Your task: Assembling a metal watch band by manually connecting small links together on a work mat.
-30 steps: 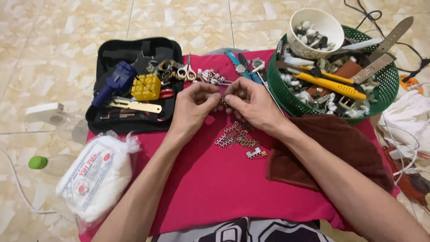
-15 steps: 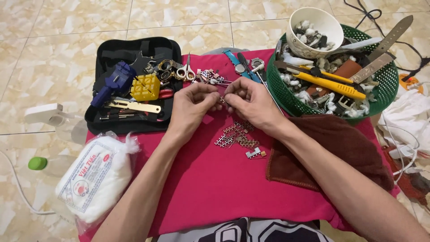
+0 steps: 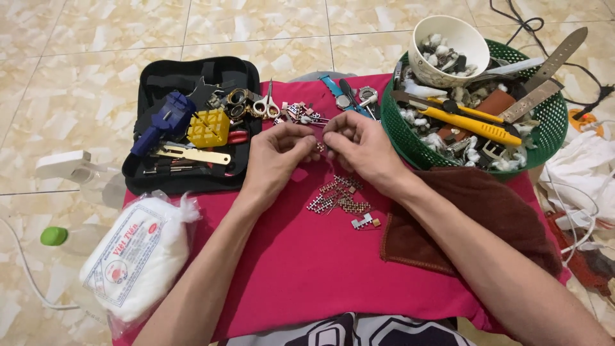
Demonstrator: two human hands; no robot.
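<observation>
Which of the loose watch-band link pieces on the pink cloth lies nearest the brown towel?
The small silver link piece, lying alone at the lower right of the link pile, almost at the brown towel edge. The others cluster farther left, under the hands.

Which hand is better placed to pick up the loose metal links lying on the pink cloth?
Probably the right hand: the loose links lie just under its wrist, nearer than to the left hand. Both hands pinch a small link piece together.
</observation>
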